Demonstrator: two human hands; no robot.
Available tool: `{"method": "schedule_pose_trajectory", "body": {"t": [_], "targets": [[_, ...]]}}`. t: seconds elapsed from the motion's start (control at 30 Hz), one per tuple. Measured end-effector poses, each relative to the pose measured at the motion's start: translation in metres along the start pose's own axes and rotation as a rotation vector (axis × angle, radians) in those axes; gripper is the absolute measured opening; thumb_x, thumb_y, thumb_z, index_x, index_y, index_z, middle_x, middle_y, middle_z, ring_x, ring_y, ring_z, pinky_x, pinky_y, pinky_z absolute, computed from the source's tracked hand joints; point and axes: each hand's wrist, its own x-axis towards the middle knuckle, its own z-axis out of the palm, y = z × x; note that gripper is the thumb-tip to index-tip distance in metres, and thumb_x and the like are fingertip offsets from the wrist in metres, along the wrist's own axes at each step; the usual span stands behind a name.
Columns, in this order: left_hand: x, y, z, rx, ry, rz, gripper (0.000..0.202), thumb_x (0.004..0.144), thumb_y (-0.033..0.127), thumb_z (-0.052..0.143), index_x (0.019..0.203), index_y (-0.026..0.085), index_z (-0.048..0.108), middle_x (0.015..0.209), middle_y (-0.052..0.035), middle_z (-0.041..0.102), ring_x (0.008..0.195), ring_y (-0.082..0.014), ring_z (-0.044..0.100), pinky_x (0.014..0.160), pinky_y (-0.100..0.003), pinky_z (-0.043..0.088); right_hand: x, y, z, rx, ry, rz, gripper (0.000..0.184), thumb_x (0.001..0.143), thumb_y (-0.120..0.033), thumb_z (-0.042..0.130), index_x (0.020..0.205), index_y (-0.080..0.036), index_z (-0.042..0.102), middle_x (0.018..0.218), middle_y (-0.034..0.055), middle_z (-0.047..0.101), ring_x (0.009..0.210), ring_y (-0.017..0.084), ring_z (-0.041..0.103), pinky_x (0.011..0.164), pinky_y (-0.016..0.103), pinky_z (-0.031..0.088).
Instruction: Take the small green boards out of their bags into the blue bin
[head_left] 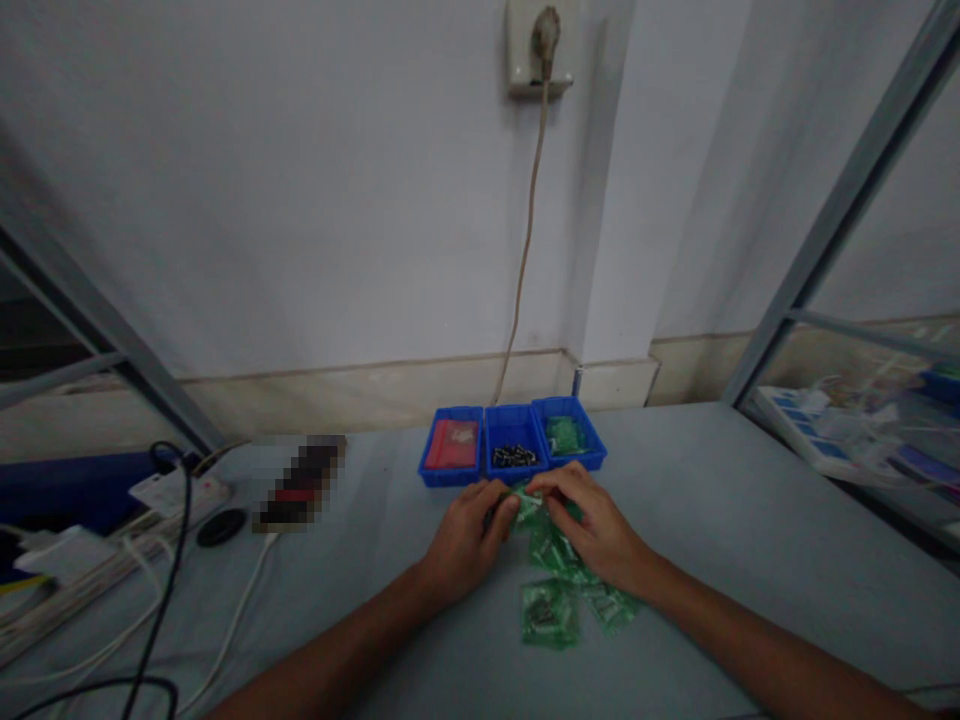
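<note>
A small green plastic bag (528, 507) is pinched between both hands, just in front of the blue bins. My left hand (466, 535) holds its left side with thumb and fingers closed. On the other side, my right hand (596, 528) grips it with closed fingertips. Under and beside the right hand lie several more green bags, one flat green bag (551, 612) with small dark pieces inside. Behind the hands, the middle blue bin (511, 420) contains small black and silver parts that look like screws. The right blue bin (590, 462) has green bags in it.
The left blue bin (450, 479) holds red-edged plastic bags (454, 445). A pixelated phone-like object (301, 485) with a white cable and a black round disc (221, 527) lie at left. Power strips (806, 435) and cables line both sides. A wall (337, 200) rises behind the table.
</note>
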Motion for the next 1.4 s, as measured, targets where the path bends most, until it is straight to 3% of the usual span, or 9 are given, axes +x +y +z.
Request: {"method": "schedule_pose_trajectory", "body": {"t": [0.23,0.27,0.37,0.53,0.73,0.87,1.03,1.27,1.4], "targets": [[0.002,0.0,0.0,-0.006,-0.003,-0.036,0.039,0.112,0.039,0.041,0.083,0.02,0.058,0.077,-0.0016,0.062,0.077,-0.018,0.061,0.073,-0.03,0.045,0.002,-0.001,-0.003,-0.022,-0.044,-0.019,0.013,0.104,-0.028,0.067,0.116,-0.026,0.069,0.105,0.0043,0.073,0.096,0.024,0.062,0.092,0.039,0.045],[0.001,-0.001,0.0,-0.019,-0.003,-0.026,0.034,0.112,0.037,0.043,0.089,0.02,0.061,0.08,-0.002,0.064,0.079,-0.018,0.062,0.074,-0.03,0.046,0.002,-0.001,-0.003,-0.032,-0.045,-0.015,0.008,0.104,-0.031,0.066,0.109,-0.025,0.069,0.099,0.0032,0.072,0.091,0.023,0.061,0.091,0.038,0.043],[0.0,-0.003,0.002,-0.075,0.041,0.006,0.018,0.106,0.027,0.054,0.121,0.02,0.06,0.096,-0.0037,0.069,0.087,-0.0187,0.065,0.08,-0.031,0.051,0.002,0.001,-0.002,-0.044,-0.019,0.062,0.026,0.108,-0.034,0.06,0.085,-0.022,0.063,0.079,0.0001,0.062,0.081,0.021,0.057,0.08,0.033,0.042],[-0.001,-0.006,0.004,-0.027,0.112,0.109,0.058,0.094,0.014,0.066,0.147,0.026,0.047,0.113,-0.0056,0.066,0.097,-0.0205,0.064,0.088,-0.035,0.055,0.001,0.006,0.001,0.018,0.036,0.196,0.033,0.107,-0.036,0.057,0.078,-0.022,0.058,0.074,-0.0017,0.053,0.073,0.018,0.053,0.068,0.029,0.039],[-0.001,-0.006,0.004,0.083,0.136,0.242,0.054,0.093,0.011,0.07,0.142,0.029,0.056,0.134,-0.0104,0.055,0.125,-0.0265,0.056,0.108,-0.045,0.052,0.0,0.002,0.004,0.082,0.02,0.21,0.035,0.106,-0.04,0.057,0.077,-0.021,0.056,0.073,-0.003,0.05,0.07,0.016,0.05,0.066,0.028,0.038],[-0.002,-0.005,0.004,0.128,0.171,0.269,0.051,0.091,0.012,0.074,0.137,0.028,0.061,0.132,-0.0104,0.054,0.12,-0.0265,0.057,0.103,-0.043,0.053,-0.001,0.001,0.005,0.115,0.016,0.233,0.037,0.106,-0.044,0.057,0.077,-0.021,0.056,0.072,-0.0032,0.048,0.069,0.016,0.049,0.065,0.027,0.037],[0.0,0.0,0.001,0.157,0.177,0.29,0.021,0.1,0.016,0.065,0.12,0.023,0.067,0.12,-0.0096,0.061,0.111,-0.0244,0.059,0.098,-0.041,0.053,0.0,-0.002,0.003,0.166,0.019,0.219,0.04,0.111,-0.046,0.047,0.085,-0.021,0.064,0.076,-0.0009,0.056,0.072,0.017,0.054,0.068,0.028,0.041],[0.003,-0.001,0.001,0.124,0.195,0.254,0.011,0.107,0.021,0.055,0.114,0.02,0.064,0.117,-0.0096,0.064,0.11,-0.0237,0.06,0.098,-0.04,0.052,0.004,-0.006,-0.002,0.16,0.06,0.043,0.019,0.109,-0.035,0.056,0.107,-0.024,0.072,0.115,0.0076,0.069,0.114,0.024,0.063,0.102,0.035,0.046],[0.003,-0.002,0.001,0.097,0.168,0.245,0.012,0.109,0.023,0.053,0.115,0.02,0.063,0.116,-0.0096,0.066,0.109,-0.0233,0.06,0.097,-0.04,0.051,0.001,-0.003,-0.001,0.179,0.01,0.125,0.016,0.107,-0.036,0.06,0.108,-0.025,0.072,0.107,0.0051,0.072,0.102,0.023,0.067,0.092,0.034,0.049]]}}
